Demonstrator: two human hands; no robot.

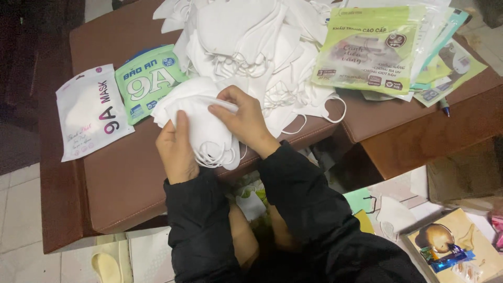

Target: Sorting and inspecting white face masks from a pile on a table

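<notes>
Both my hands hold a small stack of folded white face masks (pixel 201 123) over the front edge of a brown leather surface (pixel 120 178). My left hand (pixel 175 149) grips the stack from below and the left side. My right hand (pixel 243 118) presses on top of it, fingers curled over the fabric. Ear loops hang from the stack's lower edge. Just behind lies a large loose pile of white masks (pixel 246 42).
A white mask packet (pixel 89 112) and a green one (pixel 146 81) lie to the left. A fan of light-green packets (pixel 374 47) sits at the back right, a pen (pixel 444 106) beside it. On the floor are loose masks (pixel 393 215), a cardboard box (pixel 463 173) and a printed carton (pixel 456 243).
</notes>
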